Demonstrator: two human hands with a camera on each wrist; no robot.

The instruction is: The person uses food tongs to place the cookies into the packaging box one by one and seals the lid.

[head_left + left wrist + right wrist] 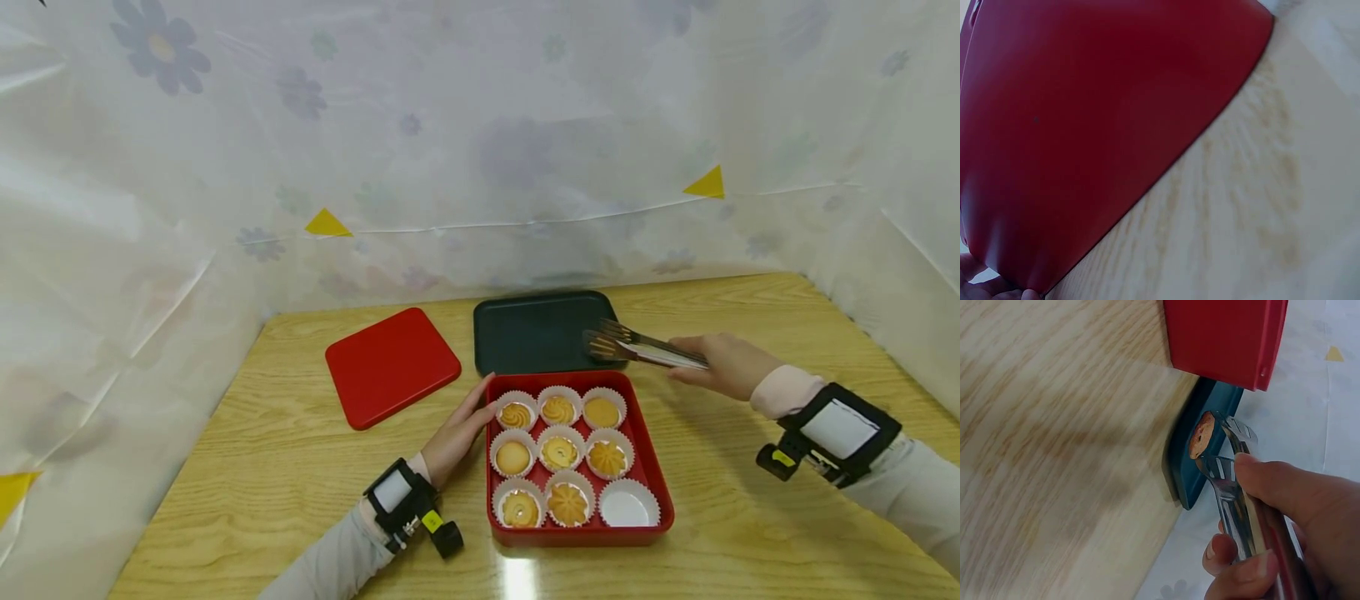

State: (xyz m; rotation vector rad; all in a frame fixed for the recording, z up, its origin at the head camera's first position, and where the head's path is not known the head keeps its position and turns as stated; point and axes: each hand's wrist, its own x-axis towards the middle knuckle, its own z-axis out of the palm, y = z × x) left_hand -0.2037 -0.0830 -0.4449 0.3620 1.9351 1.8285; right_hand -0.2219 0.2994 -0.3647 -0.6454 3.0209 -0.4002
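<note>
My left hand rests against the left wall of a red box, fingers stretched along its outside and thumb at the rim. In the left wrist view the red wall fills much of the picture, with fingertips at its far corner. Inside the box, several cookies sit in white paper cups; the near right cup holds no cookie. My right hand grips metal tongs by their handles. Between the slotted tips is a browned cookie, which overlaps the dark green tray in the right wrist view.
A flat red lid lies at the back left of the wooden table, left of the tray. The tray is behind the box, close to its far wall. White flowered sheeting hangs behind and at both sides.
</note>
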